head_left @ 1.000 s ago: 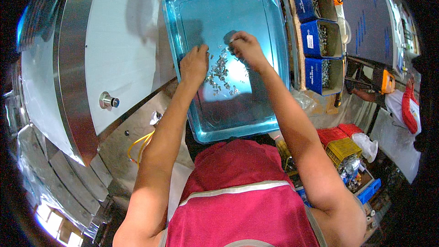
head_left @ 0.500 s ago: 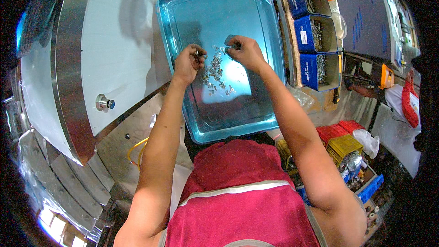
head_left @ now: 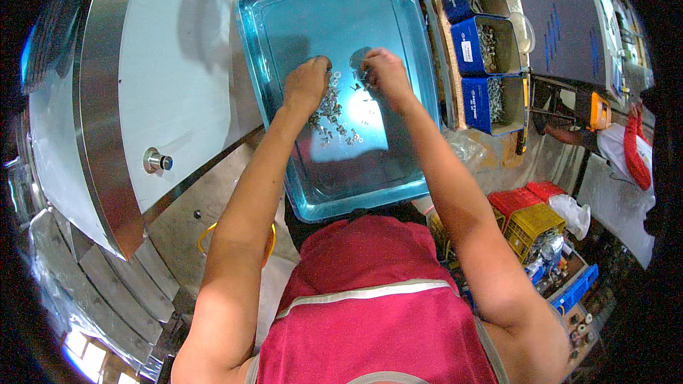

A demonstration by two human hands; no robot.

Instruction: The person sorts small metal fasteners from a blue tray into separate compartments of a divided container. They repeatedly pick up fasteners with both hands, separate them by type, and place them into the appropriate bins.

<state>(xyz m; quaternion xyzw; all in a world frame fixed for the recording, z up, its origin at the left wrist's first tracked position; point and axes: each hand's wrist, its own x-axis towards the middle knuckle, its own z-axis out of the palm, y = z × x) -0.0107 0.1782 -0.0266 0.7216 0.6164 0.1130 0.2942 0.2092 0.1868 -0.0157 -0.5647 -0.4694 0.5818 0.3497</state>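
Note:
A shallow blue tray (head_left: 356, 188) lies before me with a loose pile of small metal fasteners (head_left: 329, 112), screws and pale washers among them. At the pile's upper left edge is my left hand (head_left: 307, 87), back upward and fingers curled in; what its fingertips pinch is hidden. To the right of the pile my right hand (head_left: 388, 77) hovers with bent fingers drawn together. A few dark small screws (head_left: 358, 87) show just beside its fingertips; I cannot make out whether they are held or lying on the tray.
Along the tray's right side stand blue bins (head_left: 475, 105) of fasteners on a wooden-edged shelf. A white panel (head_left: 181, 99) with a round metal knob (head_left: 158, 161) borders the left. Lower right are red and yellow crates (head_left: 535, 231). Another person's red sleeve (head_left: 637, 149) shows far right.
My left hand has moved right and slightly up, turning its back upward over the pile. My right hand has shifted slightly right, and dark screws now show beside its fingertips.

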